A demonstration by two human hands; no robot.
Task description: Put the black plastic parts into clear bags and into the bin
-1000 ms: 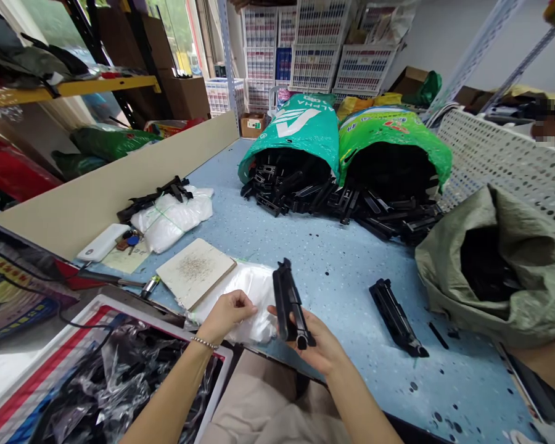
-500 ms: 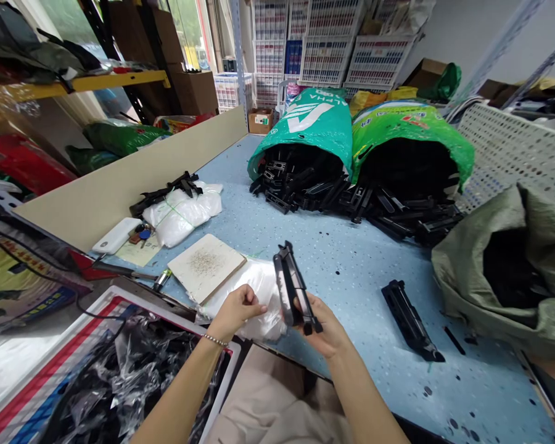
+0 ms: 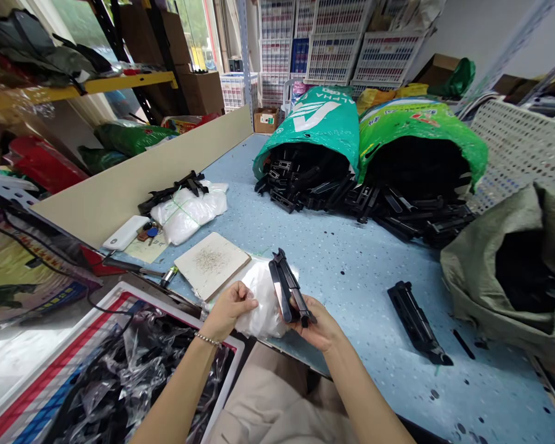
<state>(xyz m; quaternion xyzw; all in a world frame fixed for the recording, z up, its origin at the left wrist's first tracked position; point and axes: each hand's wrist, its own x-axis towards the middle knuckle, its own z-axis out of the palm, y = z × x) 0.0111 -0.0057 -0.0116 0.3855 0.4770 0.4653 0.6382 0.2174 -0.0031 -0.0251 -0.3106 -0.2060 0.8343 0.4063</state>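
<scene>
My right hand [image 3: 318,325] grips a pair of slim black plastic parts [image 3: 287,288] lying side by side, tilted up over the front of the table. To its left, my left hand [image 3: 234,308] is closed in a pinch at the edge of a stack of white plastic bags [image 3: 263,296]. Whether a bag's film is between those fingers is too fine to see. The bags lie partly behind both hands and the black parts. Just beyond my left hand is a pale square board [image 3: 210,262] with brownish grains on it. Another black part [image 3: 416,322] lies on the table at the right.
Black parts spill from a teal sack [image 3: 321,120] and a green sack [image 3: 425,126] at the back. An olive sack [image 3: 485,271] stands right. A crate [image 3: 113,302] of plastic-wrapped black pieces sits lower left. A tied white bundle [image 3: 192,216] and a white phone-like device [image 3: 126,232] lie left.
My left hand has drawn slightly left, still pinched. The black parts in my right hand have tipped a little and shifted left. The view has turned slightly.
</scene>
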